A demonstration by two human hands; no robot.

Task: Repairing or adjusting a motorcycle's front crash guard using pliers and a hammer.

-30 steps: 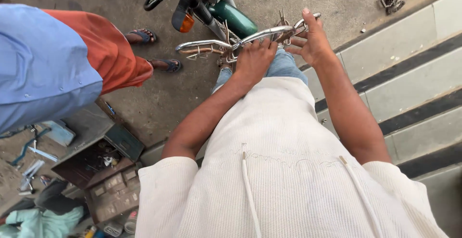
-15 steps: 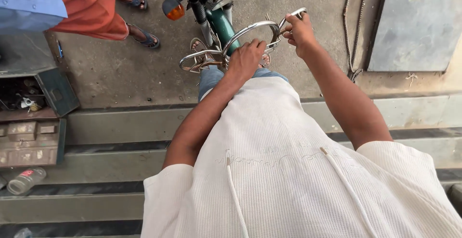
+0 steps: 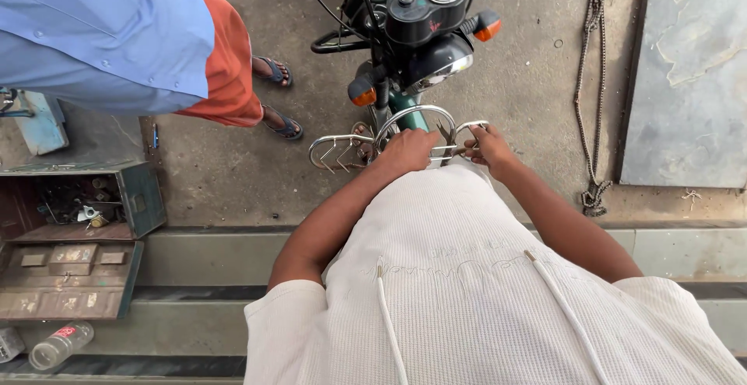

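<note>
I hold a chrome tubular guard frame (image 3: 342,147) in front of my waist, level and crosswise. My left hand (image 3: 408,151) is closed around its middle bar. My right hand (image 3: 486,145) grips the frame's right end loop. Just beyond the frame stands a green motorcycle (image 3: 412,35), facing me, with its headlight, orange indicators and instrument dial in view. The frame sits close to the motorcycle's front wheel area; whether they touch I cannot tell.
A person in a blue shirt, orange cloth and sandals (image 3: 156,50) stands at the left. An open metal toolbox (image 3: 74,233) lies on the steps at lower left, beside a plastic bottle (image 3: 58,344). A chain (image 3: 595,81) and a stone slab (image 3: 689,73) lie at the right.
The view has swung so the motorcycle's front and dials are now in sight. Both hands keep their grip on the chrome frame, now lower in view.
</note>
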